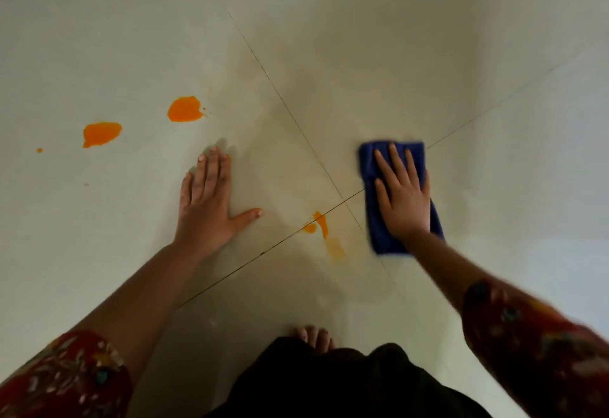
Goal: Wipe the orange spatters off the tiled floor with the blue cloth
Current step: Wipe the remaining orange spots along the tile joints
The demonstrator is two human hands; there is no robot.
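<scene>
Pressing flat on the blue cloth (382, 229) with the right hand (403, 200), palm down, fingers (393, 157) spread wide and stretched out, nothing clasped or pinched. Lying as a folded oblong under that palm, on the tiled floor (329, 38), just right of where two grout lines (280, 101) are crossing, with its far edge and near corner showing past the hand. Looking slightly blurred at the cloth's near end.

Bracing on bare tile with the left hand (207, 200), also open and flat, fingers together and pointing away, thumb (247, 215) sticking out to the right, holding nothing.

Sitting between the two hands, near the grout crossing: a small orange smear (321, 223) trailing into a paler streak toward the body, apart from the cloth. Lying further left, beyond the left hand and not touched by it: two larger orange spatters (184, 109), (100, 133) and a tiny drop (39, 150) at the far left.

Showing at the bottom edge: red patterned sleeves (543, 345), dark clothing (346, 384) and bare toes (313, 335).
</scene>
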